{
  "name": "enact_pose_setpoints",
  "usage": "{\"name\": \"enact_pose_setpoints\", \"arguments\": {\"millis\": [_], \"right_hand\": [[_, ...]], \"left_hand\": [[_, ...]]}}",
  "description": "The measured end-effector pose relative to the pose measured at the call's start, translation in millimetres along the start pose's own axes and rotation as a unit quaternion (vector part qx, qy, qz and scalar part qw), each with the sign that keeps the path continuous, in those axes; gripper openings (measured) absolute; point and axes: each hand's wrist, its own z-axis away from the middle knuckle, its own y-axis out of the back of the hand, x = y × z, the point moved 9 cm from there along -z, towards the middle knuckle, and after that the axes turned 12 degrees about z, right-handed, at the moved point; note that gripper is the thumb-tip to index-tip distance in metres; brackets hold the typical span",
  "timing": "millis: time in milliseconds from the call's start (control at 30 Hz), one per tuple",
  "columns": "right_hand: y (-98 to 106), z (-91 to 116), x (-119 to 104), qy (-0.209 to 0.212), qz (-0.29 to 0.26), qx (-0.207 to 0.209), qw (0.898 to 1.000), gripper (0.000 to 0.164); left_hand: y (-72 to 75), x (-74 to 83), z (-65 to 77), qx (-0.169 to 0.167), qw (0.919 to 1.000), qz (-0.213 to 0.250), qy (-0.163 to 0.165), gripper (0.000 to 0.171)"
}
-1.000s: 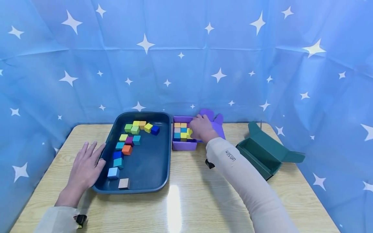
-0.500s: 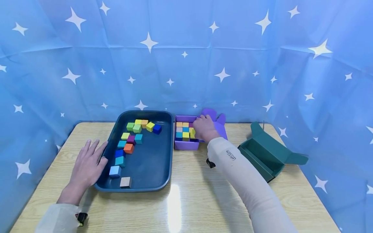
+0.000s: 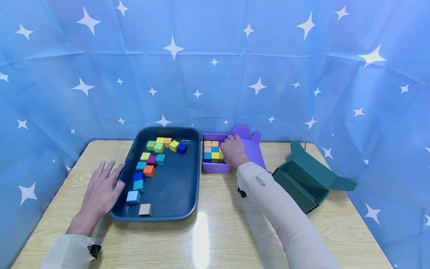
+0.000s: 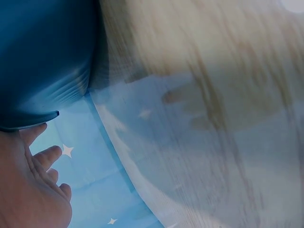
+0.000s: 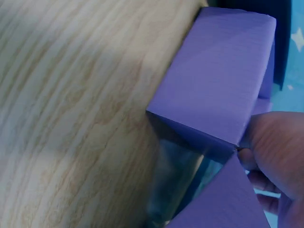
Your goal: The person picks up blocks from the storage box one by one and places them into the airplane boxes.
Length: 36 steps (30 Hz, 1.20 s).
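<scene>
My left hand [image 3: 102,188] lies with spread fingers along the left rim of a dark blue tray [image 3: 174,186]. In the left wrist view, its fingertips are right at the underside of the tray's rim [image 4: 35,124]. Reaching over the right side of a purple box [image 3: 216,168], my right hand [image 3: 233,150] has its fingers bent down inside. Rows of coloured cubes [image 3: 215,155] fill the box's visible part. The right wrist view shows the box's front wall [image 5: 213,71] and the thumb side of the right hand [image 5: 280,152]; whatever its fingertips touch is hidden.
Several loose cubes lie in the tray, among them an orange cube [image 3: 149,171] and a wooden-looking cube [image 3: 145,210]. The purple box's lid [image 3: 254,153] spreads out to its right. An open green box [image 3: 302,183] stands farther right, partly behind the right sleeve.
The yellow cube beside my right hand, tilted before, now sits level in its row. The purple lid has swung toward the front right. My left hand stays at the tray.
</scene>
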Motion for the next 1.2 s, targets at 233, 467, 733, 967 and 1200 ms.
{"name": "enact_pose_setpoints", "arguments": {"millis": [233,467,733,967,1200], "right_hand": [[3,3,0,0.001,0.009,0.015,1.0,0.01],[37,12,-4,-0.003,-0.036,0.054,0.998,0.019],[98,32,-57,0.099,-0.141,0.099,0.98,0.037],[123,55,-137,0.257,-0.135,0.092,0.953,0.045],[134,76,-201,0.355,-0.033,0.104,0.929,0.047]], "left_hand": [[0.1,0.8,0.5,-0.002,1.0,0.005,-0.003,0.057],[-0.4,0.2,0.5,-0.006,1.0,0.006,0.002,0.058],[-1.2,0.1,-0.5,-0.007,0.9999,0.009,0.007,0.058],[-1.2,0.9,-0.2,-0.002,1.0,0.006,0.003,0.058],[-0.5,1.5,-0.2,-0.005,1.0,-0.001,-0.003,0.058]]}}
